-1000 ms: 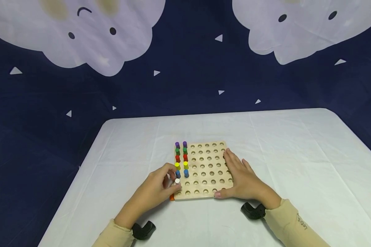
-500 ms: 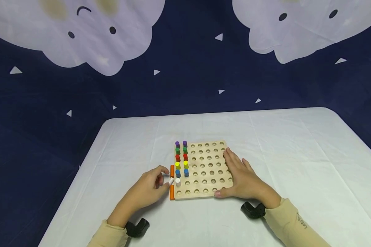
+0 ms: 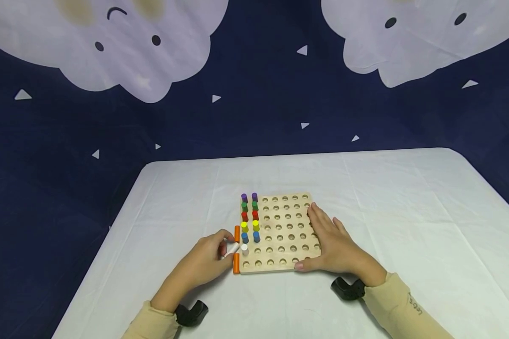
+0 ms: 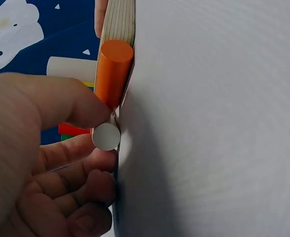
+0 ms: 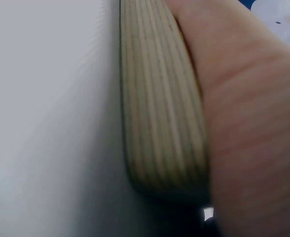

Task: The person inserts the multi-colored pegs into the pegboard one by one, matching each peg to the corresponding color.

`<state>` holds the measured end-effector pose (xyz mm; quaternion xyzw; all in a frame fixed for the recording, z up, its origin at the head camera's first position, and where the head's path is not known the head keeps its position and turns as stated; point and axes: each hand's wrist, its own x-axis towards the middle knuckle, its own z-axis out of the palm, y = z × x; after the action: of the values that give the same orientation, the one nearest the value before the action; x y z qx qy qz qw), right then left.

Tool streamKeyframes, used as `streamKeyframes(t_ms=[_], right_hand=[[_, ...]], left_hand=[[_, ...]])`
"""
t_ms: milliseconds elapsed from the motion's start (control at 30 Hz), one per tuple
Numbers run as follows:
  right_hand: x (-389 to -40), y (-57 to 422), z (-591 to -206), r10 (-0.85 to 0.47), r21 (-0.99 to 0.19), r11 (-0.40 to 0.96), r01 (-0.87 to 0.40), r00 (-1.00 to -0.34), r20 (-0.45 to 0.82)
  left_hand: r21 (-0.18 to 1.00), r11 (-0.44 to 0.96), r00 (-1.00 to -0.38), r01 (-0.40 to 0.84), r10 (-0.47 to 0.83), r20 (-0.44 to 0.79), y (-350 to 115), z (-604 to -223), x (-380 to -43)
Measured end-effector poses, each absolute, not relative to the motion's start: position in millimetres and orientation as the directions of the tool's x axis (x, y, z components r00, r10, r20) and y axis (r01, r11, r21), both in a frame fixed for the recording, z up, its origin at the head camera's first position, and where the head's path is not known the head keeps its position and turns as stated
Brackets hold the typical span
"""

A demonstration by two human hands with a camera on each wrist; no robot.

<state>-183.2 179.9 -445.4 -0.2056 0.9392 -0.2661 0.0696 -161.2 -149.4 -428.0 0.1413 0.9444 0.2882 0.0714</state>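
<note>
Thumb and fingers of my left hand (image 3: 203, 259) pinch a loose white peg (image 3: 231, 250) at the left side of a wooden pegboard (image 3: 280, 268). In the left wrist view the round end of this white peg (image 4: 106, 137) faces the camera. A second white peg (image 3: 244, 249) stands upright in the board's left column. My right hand (image 3: 337, 247) rests on the board's right edge, fingers straight and thumb at the front edge. In the right wrist view its palm side (image 5: 253, 113) lies against the board's layered edge (image 5: 159, 98).
Two orange pegs (image 3: 236, 263) lie along the board's left side, before and behind the held peg. Pairs of purple, green, red, yellow and blue pegs (image 3: 256, 237) stand in the two left columns. A white cloth (image 3: 280, 310) covers the table.
My left hand has let go of the upright white peg, drawn left off the board and taken hold of another white peg, now tilted up. My right hand stays in place.
</note>
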Motion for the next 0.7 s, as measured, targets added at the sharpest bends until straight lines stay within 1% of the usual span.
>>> streamKeyframes(t_ms=[133,333,467,567,700], right_hand=[[-183.2,179.9,-445.1,-0.422,-0.529,0.774,-0.347,-0.906,-0.024],[-183.3,180.0,-445.5,-0.422,-0.528,0.776,-0.347,-0.906,-0.025],[-183.3,180.1,-445.6,-0.422,-0.526,0.776,-0.348,-0.906,-0.023],[-183.3,180.0,-445.4,-0.422,-0.527,0.776,-0.348,-0.906,-0.023],[-183.1,180.0,-445.1,-0.423,-0.527,0.775,-0.348,-0.906,-0.023]], left_hand=[[0.557,0.798,-0.950,0.232,0.308,-0.046,-148.5,-427.7,-161.1],[0.574,0.779,-0.958,0.251,0.284,0.034,-148.3,-425.7,-160.9],[0.637,0.728,-0.962,0.254,0.257,0.089,-146.8,-422.1,-160.0],[0.707,0.655,-0.960,0.265,0.244,0.134,-144.4,-420.4,-158.1],[0.763,0.559,-0.941,0.325,0.270,0.203,-140.6,-419.3,-154.7]])
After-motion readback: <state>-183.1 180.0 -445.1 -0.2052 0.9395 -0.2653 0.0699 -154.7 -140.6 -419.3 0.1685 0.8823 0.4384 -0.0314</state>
